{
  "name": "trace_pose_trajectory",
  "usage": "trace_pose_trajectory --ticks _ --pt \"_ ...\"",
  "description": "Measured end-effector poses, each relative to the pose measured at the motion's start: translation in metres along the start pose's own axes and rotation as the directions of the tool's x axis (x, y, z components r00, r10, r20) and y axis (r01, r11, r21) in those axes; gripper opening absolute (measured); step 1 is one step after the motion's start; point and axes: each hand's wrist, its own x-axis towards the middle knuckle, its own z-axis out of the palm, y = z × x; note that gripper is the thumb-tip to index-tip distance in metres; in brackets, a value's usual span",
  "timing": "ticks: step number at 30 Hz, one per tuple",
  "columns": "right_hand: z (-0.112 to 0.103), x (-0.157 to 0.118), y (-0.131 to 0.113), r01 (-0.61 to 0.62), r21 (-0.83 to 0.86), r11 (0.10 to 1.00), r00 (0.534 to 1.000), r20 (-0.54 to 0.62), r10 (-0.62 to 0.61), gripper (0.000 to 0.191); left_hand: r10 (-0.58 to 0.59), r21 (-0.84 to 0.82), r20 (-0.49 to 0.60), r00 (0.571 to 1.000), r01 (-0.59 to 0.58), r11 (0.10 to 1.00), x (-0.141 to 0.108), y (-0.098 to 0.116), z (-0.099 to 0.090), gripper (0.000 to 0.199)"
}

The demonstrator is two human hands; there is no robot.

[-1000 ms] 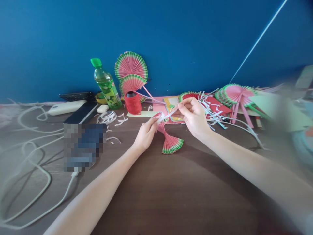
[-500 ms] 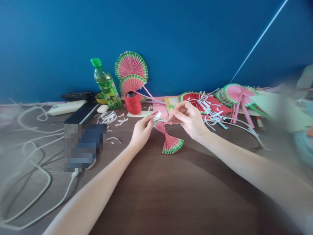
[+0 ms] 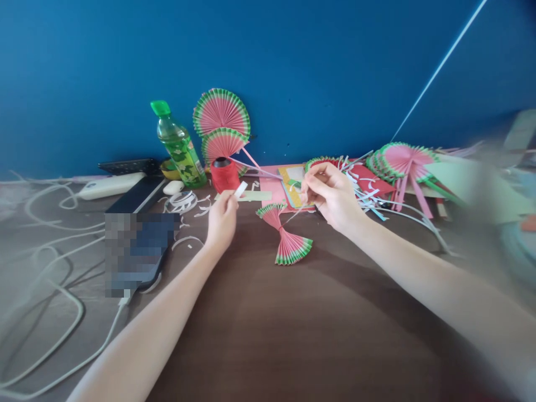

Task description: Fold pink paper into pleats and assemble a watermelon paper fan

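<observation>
My left hand [image 3: 223,220] is closed, thumb and fingers pinching a small white roll of tape [image 3: 240,190] seen nearly edge-on. My right hand [image 3: 330,195] is raised over the table with its fingertips pinched together. From them a thin whitish strip of tape [image 3: 298,212] trails down toward the middle of a folded paper fan [image 3: 293,245]; whether it touches the fan I cannot tell. This fan is pink with green and white edges, tied at its waist, and lies on the table between my hands in a bow shape.
Behind stand a red thread spool [image 3: 226,176], a green-capped bottle [image 3: 181,148] and round pleated fans [image 3: 221,114] against the blue wall. More fans [image 3: 404,159] and white paper scraps [image 3: 368,195] lie right. A phone [image 3: 146,251] with a cable [image 3: 79,312] lies left.
My left hand has moved left with the tape roll, away from the fan. The right hand has shifted slightly right, widening the gap between my hands.
</observation>
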Motion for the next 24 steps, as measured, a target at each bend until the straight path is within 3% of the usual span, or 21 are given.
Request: trace_pose_trajectory --ticks 2,5,7,9,11,13,15,17,21,24 --pt "-0.001 0.003 0.0 -0.069 -0.016 0.998 0.997 -0.038 0.068 0.02 0.051 0.225 0.072 0.996 -0.067 0.972 -0.002 0.002 0.002 0.028" --pt "-0.003 0.007 0.002 -0.29 -0.093 0.952 0.957 -0.001 0.291 0.017 0.129 0.529 0.157 0.979 -0.193 0.827 -0.006 0.002 0.006 0.029" --pt "-0.007 0.009 0.003 -0.474 -0.212 0.855 0.866 0.065 0.496 0.013 0.166 0.63 0.179 0.97 -0.243 0.738 -0.008 0.002 0.008 0.022" --pt "-0.011 0.012 0.006 -0.57 -0.348 0.745 0.767 0.1 0.634 0.008 0.213 0.688 0.172 0.962 -0.272 0.673 -0.01 0.003 0.008 0.016" --pt "-0.015 0.013 0.011 -0.566 -0.465 0.681 0.728 0.105 0.677 0.004 0.268 0.731 0.146 0.952 -0.287 0.619 -0.012 0.008 0.008 0.016" --pt "-0.017 0.012 0.015 -0.513 -0.559 0.651 0.725 0.124 0.678 0.006 0.264 0.74 0.157 0.952 -0.29 0.607 -0.015 0.016 0.01 0.02" --pt "-0.016 0.009 0.018 -0.457 -0.633 0.624 0.716 0.155 0.681 0.007 0.13 0.688 0.266 0.955 -0.282 0.668 -0.02 0.025 0.013 0.026" --pt "-0.012 0.006 0.019 -0.401 -0.679 0.615 0.721 0.181 0.669 0.009 -0.049 0.67 0.374 0.926 -0.234 0.705 -0.026 0.033 0.017 0.034" --pt "-0.002 -0.001 0.02 -0.298 -0.649 0.7 0.767 0.275 0.58 0.013 0.054 0.576 0.48 0.876 -0.36 0.734 -0.033 0.036 0.022 0.034" --pt "0.0 -0.004 0.023 -0.286 -0.593 0.753 0.776 0.318 0.545 0.021 0.064 0.473 0.491 0.869 -0.328 0.818 -0.033 0.033 0.023 0.031"
